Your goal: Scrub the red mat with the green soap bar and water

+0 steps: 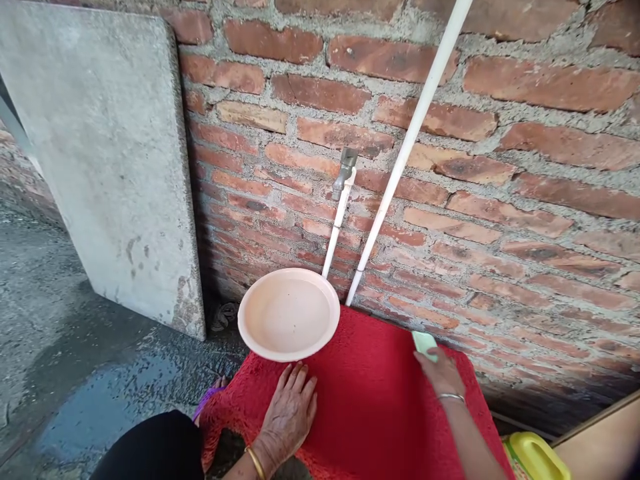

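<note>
A red cloth with a rough pile [370, 400] is spread out in front of me, its left edge hanging down in shaggy folds. My left hand [290, 407], a gold bangle at its wrist, lies flat on the cloth with fingers stretched forward. Just beyond those fingertips is a pale pink basin [327, 337] with what looks like water in it. Over the far right of the cloth, my right hand [443, 373] grips a pale green block with rounded corners [425, 343]. Its underside is hidden, so I cannot tell whether it is a brush or soap.
A brick wall [500, 213] runs behind the cloth, with a tap [345, 175] on a thin pipe and a long white pipe [410, 133]. A concrete slab [115, 167] leans at left above wet floor [115, 407]. At lower right stands a yellow-handled container [537, 457].
</note>
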Motion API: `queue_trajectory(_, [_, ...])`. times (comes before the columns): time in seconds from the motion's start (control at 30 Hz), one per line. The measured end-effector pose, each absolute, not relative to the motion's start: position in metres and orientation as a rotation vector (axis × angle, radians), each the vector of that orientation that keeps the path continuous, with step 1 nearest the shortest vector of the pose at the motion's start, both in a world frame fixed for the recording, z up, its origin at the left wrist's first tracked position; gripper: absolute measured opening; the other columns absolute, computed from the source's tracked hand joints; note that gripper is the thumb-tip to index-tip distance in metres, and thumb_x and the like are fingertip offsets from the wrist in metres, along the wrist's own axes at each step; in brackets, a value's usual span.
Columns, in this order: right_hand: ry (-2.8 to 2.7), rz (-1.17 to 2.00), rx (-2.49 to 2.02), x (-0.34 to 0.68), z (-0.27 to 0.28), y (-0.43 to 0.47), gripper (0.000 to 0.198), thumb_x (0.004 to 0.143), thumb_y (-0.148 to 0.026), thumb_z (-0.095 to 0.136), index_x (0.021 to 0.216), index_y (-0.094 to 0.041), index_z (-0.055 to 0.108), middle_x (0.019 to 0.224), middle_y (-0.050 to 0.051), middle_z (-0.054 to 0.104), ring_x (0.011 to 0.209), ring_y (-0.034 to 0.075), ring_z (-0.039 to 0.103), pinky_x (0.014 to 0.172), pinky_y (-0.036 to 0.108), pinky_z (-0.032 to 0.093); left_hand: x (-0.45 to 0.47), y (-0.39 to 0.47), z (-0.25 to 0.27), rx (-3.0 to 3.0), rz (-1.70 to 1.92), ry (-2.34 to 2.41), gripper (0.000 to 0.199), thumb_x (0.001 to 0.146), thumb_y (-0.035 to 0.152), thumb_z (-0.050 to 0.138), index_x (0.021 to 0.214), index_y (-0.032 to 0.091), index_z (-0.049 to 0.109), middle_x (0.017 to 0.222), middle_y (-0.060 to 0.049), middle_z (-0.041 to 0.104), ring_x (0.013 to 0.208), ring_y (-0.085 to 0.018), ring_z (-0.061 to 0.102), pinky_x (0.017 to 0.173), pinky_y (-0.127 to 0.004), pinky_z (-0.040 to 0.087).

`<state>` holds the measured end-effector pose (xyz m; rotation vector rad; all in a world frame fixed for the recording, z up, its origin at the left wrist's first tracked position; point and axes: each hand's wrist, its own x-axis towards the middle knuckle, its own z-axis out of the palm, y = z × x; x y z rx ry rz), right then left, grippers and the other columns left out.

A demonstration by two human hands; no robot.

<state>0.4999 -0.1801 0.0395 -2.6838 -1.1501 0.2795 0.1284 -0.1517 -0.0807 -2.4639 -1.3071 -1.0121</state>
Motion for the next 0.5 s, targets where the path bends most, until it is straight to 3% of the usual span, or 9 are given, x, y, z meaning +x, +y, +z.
queue_trajectory(0.13, [-1.265, 0.387, -2.564, 0.412, 0.030, -0.108, 0.039, 0.090, -0.053, 0.056, 0.115, -0.024, 0.064, 0.120, 0.011, 0.063, 0.103, 0.027, 0.067, 0.086, 0.037, 0.050, 0.126, -0.152, -0.080, -2.481, -0.955, -1.280, 0.030, 0.092, 0.021, 0.050, 0.112, 0.026, 0.071, 0.125, -0.007, 0.069, 0.123, -0.025, 0.059, 0.110, -0.046, 0.045])
queue_trajectory(0.27, [-1.438, 0.428, -2.428, 0.351, 0.019, -0.060, 0.036, 0.087, -0.053, 0.064, 0.113, -0.028, 0.066, 0.118, 0.004, 0.061, 0.104, 0.022, 0.064, 0.087, 0.031, 0.046, 0.122, -0.151, -0.080, -2.503, -0.905, -1.249, 0.031, 0.092, 0.019, 0.049, 0.115, 0.025, 0.070, 0.125, -0.007, 0.069, 0.124, -0.025, 0.059, 0.110, -0.046, 0.044])
queue_trajectory(0.4, [-1.473, 0.459, -2.412, 0.358, 0.015, -0.053, 0.037, 0.085, -0.053, 0.066, 0.113, -0.030, 0.067, 0.115, 0.001, 0.060, 0.101, 0.019, 0.063, 0.086, 0.028, 0.043, 0.120, -0.150, -0.079, -2.508, -0.918, -1.215, 0.030, 0.092, 0.019, 0.050, 0.113, 0.025, 0.070, 0.123, -0.007, 0.069, 0.123, -0.025, 0.060, 0.110, -0.045, 0.043])
queue_trajectory(0.5, [-1.358, 0.441, -2.492, 0.413, 0.019, -0.076, 0.040, 0.088, -0.053, 0.061, 0.117, -0.026, 0.066, 0.118, 0.004, 0.061, 0.098, 0.019, 0.064, 0.084, 0.029, 0.043, 0.118, -0.149, -0.078, -2.517, -0.885, -1.198, 0.030, 0.093, 0.019, 0.050, 0.115, 0.025, 0.070, 0.124, -0.007, 0.069, 0.123, -0.025, 0.060, 0.111, -0.045, 0.042])
